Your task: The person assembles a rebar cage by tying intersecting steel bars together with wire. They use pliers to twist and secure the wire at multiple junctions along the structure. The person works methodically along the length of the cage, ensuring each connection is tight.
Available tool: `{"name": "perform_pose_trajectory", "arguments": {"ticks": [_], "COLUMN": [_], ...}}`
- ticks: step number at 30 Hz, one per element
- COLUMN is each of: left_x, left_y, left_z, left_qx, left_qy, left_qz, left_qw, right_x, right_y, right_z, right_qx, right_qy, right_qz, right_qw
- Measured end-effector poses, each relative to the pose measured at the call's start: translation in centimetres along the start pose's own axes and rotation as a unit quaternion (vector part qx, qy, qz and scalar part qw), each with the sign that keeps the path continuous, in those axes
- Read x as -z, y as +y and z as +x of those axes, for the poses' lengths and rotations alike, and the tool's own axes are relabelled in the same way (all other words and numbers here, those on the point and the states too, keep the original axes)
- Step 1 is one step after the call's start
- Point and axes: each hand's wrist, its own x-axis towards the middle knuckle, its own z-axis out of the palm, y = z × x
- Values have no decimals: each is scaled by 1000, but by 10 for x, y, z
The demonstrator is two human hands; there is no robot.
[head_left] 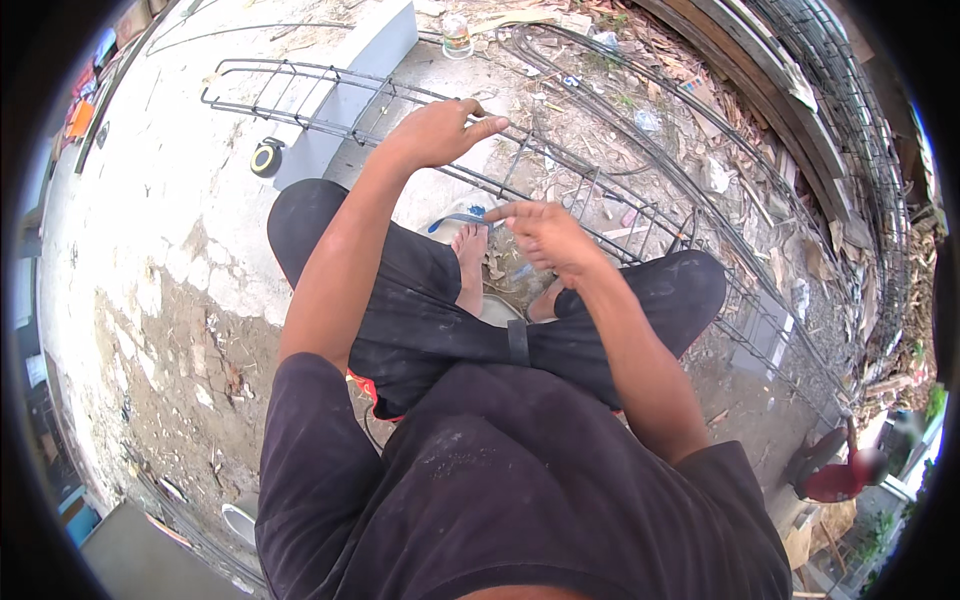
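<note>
A long rebar cage (340,76) of thin dark rods and stirrups stretches in front of me from upper left to lower right. My left hand (440,132) lies over its bars with the fingers curled around a rod, partly hidden, and the thumb sticking out to the right. Closer to my body, my right hand (550,240) has its index finger stretched left and its other fingers curled. Just at that fingertip is a slim, curved blue-grey piece (458,218) with a blue end, above my bare toes. Whatever the curled fingers hold is hidden.
A round yellow-and-black tape measure (266,158) sits beside a pale block (345,95) under the cage. A clear plastic cup (456,38) stands beyond. Loose rods (640,130), wooden planks (745,85) and debris lie right. A red-and-dark object (835,475) is at lower right.
</note>
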Motion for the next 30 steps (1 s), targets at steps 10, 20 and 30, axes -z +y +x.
{"name": "perform_pose_trajectory", "arguments": {"ticks": [10,20,30], "left_x": [-86,-118,-141], "left_y": [-21,-43,-73], "left_z": [84,92,82], "left_qx": [55,183,127], "left_qy": [-191,-170,-136], "left_qz": [182,134,-19], "left_qw": [963,959,982], "right_x": [-6,-8,-5], "right_y": [96,101,101], "right_z": [115,119,116], "right_qx": [-9,19,9], "right_qy": [168,180,194], "right_qz": [274,260,160], "right_qw": [947,949,968]}}
